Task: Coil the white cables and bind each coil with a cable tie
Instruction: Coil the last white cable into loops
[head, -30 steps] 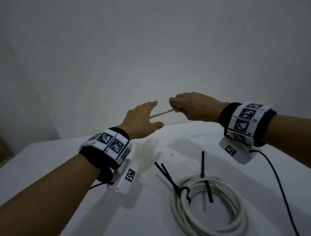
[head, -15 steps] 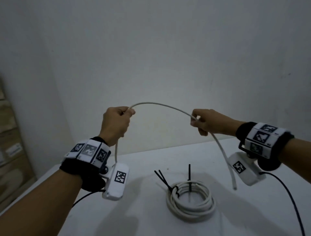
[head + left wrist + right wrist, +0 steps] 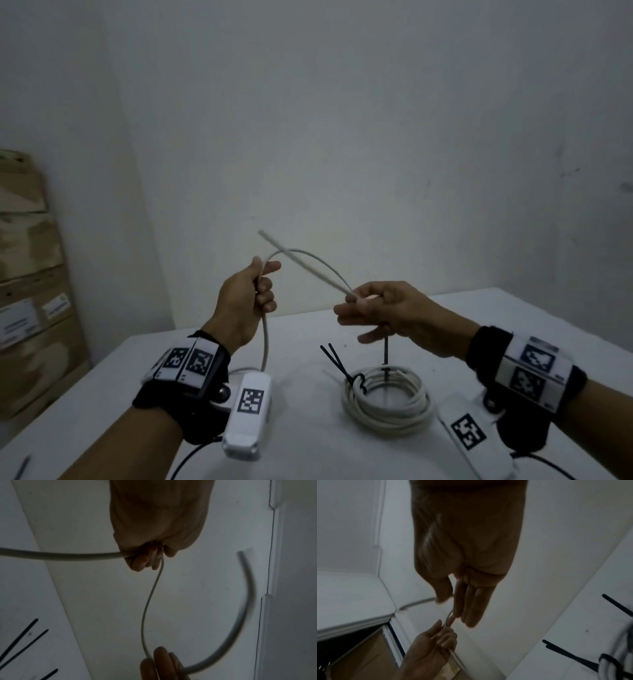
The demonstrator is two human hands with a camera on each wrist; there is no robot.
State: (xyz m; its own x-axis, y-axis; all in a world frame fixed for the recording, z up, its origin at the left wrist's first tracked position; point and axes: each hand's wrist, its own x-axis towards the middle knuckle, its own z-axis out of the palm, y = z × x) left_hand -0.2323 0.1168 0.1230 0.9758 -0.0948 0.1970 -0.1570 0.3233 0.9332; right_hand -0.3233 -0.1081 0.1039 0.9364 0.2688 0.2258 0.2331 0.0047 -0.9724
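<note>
A loose white cable (image 3: pixel 310 256) arcs in the air between my two hands. My left hand (image 3: pixel 263 284) grips it in a fist above the white table (image 3: pixel 308 455), and from there it drops to the tabletop. My right hand (image 3: pixel 356 301) pinches the cable near its free end, which sticks up and to the left across the arc. The left wrist view shows the fist (image 3: pixel 150 555) on the cable (image 3: pixel 147 608) and the blurred free end curving right. A finished coil (image 3: pixel 385 401) lies on the table below my right hand, bound with black cable ties (image 3: pixel 356 380).
Stacked cardboard boxes (image 3: pixel 27 274) stand at the left beyond the table edge. A white wall rises close behind the table. One loose black tie (image 3: pixel 22 467) lies at the near left corner. Black tie tails (image 3: pixel 570 654) stick out from the coil.
My hands have come closer together. The right hand has swung the cable's free end from hanging down to pointing up towards the left hand, which turns the wide arc into a small loop.
</note>
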